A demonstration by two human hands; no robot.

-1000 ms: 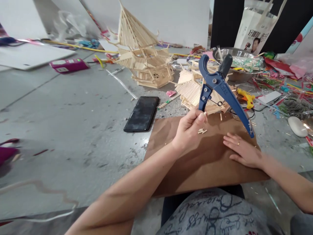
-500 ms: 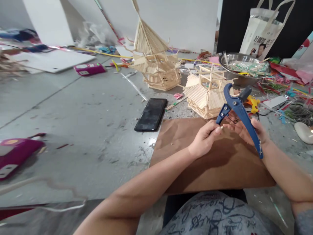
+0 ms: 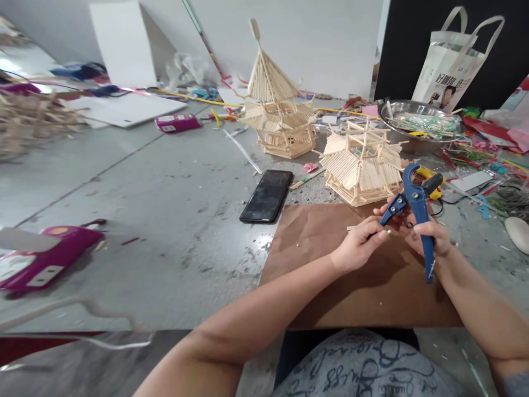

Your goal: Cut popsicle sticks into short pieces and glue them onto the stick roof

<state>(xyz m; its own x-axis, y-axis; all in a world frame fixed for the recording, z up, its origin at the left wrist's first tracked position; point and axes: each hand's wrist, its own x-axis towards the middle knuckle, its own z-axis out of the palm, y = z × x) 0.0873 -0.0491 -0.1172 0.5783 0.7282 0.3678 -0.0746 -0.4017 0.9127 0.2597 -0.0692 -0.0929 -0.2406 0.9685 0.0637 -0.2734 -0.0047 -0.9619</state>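
Note:
My right hand [image 3: 433, 234] is closed round the long handle of a blue pipe cutter [image 3: 422, 212], which stands raised with its hooked jaw up. A second, shorter arm of the cutter slants down to my left hand [image 3: 361, 245]. That hand is closed in a pinch, and a thin wooden stick [image 3: 350, 228] pokes out of it, its pale end showing by the thumb. Part of the right fingers is hidden behind the cutter. Just beyond my hands stands a small stick-built pavilion [image 3: 359, 165] with a sloped roof and an open top frame.
Brown paper [image 3: 314, 286] lies under my hands. To its left is a black phone [image 3: 266, 196]. Farther back are a taller stick pagoda [image 3: 281, 118], a metal bowl [image 3: 386, 124] of plastic bits, and a yellow glue gun [image 3: 438, 187]. Purple power strips [image 3: 177, 122] lie leftward.
The camera view has swung left, so the scene sits farther right. The cutter has come lower and turned more upright, and my right thumb now lies across its handle.

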